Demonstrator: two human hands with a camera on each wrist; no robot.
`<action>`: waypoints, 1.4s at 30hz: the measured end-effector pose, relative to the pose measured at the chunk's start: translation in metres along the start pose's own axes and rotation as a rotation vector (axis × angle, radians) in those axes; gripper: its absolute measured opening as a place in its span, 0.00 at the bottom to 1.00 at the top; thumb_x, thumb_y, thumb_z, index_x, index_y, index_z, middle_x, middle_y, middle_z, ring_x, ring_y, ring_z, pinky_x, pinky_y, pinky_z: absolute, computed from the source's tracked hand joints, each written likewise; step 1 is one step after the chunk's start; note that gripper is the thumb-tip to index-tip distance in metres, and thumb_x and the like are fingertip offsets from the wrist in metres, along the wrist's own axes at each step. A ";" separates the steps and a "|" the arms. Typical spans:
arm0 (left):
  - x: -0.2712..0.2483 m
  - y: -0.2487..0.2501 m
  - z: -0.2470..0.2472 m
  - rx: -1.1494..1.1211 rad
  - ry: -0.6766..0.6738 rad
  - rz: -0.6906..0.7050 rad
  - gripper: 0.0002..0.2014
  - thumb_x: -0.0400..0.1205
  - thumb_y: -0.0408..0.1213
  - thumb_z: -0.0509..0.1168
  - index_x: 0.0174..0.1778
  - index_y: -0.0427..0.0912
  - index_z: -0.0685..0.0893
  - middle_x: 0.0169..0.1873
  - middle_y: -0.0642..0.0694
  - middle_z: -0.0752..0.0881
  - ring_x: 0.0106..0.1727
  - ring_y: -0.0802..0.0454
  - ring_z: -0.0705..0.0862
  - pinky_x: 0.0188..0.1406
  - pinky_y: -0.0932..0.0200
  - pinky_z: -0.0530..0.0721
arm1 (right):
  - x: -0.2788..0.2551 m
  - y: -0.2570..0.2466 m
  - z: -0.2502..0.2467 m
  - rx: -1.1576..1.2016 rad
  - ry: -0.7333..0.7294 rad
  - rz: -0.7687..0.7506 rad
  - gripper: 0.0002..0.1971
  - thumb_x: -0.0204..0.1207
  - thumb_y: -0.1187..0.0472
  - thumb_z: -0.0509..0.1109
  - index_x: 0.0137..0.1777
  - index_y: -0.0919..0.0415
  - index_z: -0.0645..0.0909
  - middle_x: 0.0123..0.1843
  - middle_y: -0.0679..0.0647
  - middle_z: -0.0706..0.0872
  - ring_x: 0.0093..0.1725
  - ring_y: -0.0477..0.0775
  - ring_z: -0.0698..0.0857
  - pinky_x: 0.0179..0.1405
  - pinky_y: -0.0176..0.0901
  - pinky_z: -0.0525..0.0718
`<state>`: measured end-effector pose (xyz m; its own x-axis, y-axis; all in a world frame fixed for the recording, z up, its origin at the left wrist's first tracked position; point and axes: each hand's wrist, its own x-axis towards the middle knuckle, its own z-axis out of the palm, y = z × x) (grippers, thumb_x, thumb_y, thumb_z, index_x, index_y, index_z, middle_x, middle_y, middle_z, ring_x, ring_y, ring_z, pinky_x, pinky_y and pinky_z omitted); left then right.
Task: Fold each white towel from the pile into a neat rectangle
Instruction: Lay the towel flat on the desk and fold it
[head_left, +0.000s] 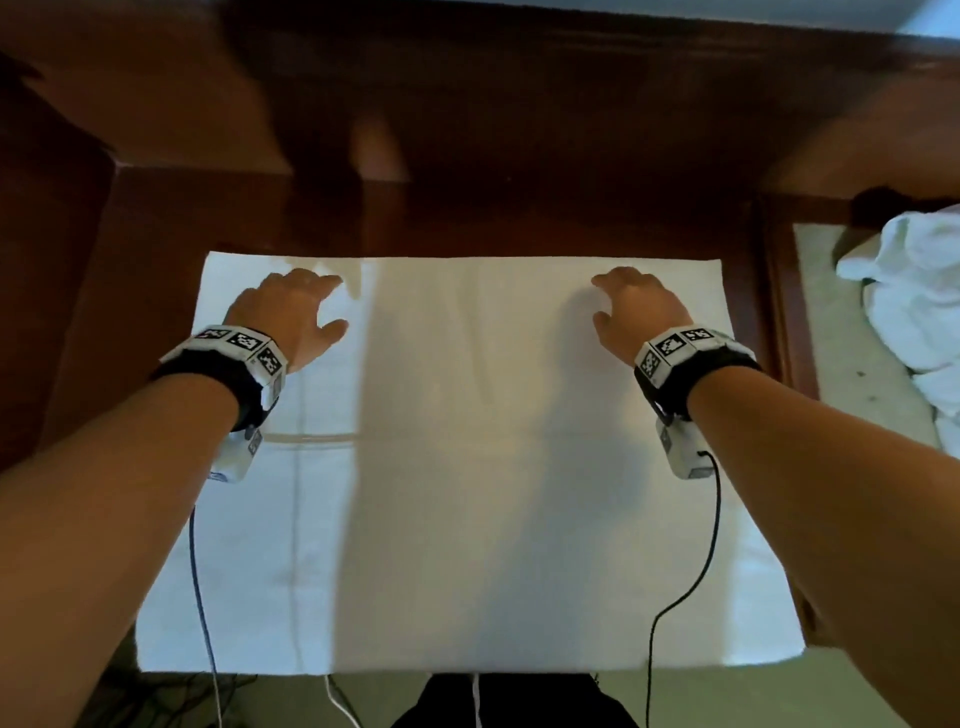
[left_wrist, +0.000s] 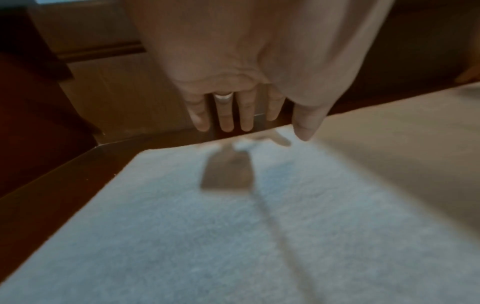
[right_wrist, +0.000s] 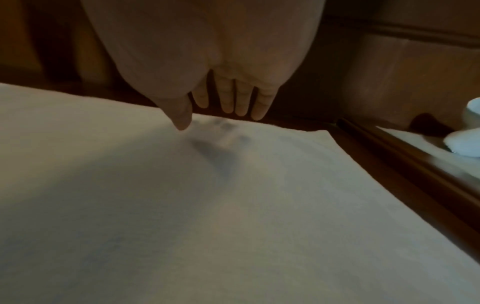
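White rectangular terry towel (head_left: 467, 467) lies flat on the dark wooden desk (head_left: 467, 208); left hand (head_left: 291, 312) and right hand (head_left: 636, 309), fingers straight and spread, hover near its far corners.

A flat white rectangular towel (head_left: 467, 467) lies spread on the dark reddish wooden counter (head_left: 467, 208). The left hand (head_left: 291, 317) and right hand (head_left: 636, 312) hover palm-down with relaxed fingers near its far corners. A crumpled pile of white towels (head_left: 914, 312) sits off to the right.
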<state>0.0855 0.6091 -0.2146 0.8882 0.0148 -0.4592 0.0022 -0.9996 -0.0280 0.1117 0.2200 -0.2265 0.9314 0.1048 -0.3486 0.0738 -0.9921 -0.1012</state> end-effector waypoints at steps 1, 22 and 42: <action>0.011 -0.001 0.004 0.043 0.004 0.016 0.32 0.87 0.55 0.59 0.87 0.54 0.60 0.85 0.48 0.64 0.81 0.39 0.67 0.75 0.38 0.73 | 0.009 0.004 0.002 -0.028 0.001 -0.002 0.27 0.84 0.56 0.63 0.83 0.54 0.64 0.84 0.57 0.65 0.81 0.62 0.68 0.76 0.61 0.72; 0.015 0.004 -0.049 -0.205 0.190 0.057 0.08 0.79 0.35 0.67 0.52 0.43 0.77 0.38 0.38 0.85 0.41 0.33 0.83 0.41 0.41 0.85 | 0.029 0.031 -0.033 0.163 0.232 -0.004 0.14 0.82 0.53 0.68 0.61 0.62 0.78 0.45 0.63 0.86 0.48 0.69 0.84 0.52 0.61 0.84; -0.246 -0.019 0.122 0.106 0.457 0.277 0.15 0.79 0.47 0.61 0.51 0.41 0.85 0.42 0.39 0.79 0.42 0.36 0.79 0.44 0.41 0.71 | -0.260 0.032 0.066 -0.196 0.181 -0.030 0.08 0.65 0.64 0.74 0.43 0.58 0.81 0.39 0.55 0.85 0.40 0.63 0.84 0.52 0.56 0.70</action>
<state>-0.1896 0.6273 -0.2095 0.9584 -0.2838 -0.0297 -0.2851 -0.9566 -0.0609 -0.1512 0.1653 -0.2007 0.9751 0.1378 -0.1740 0.1534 -0.9849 0.0797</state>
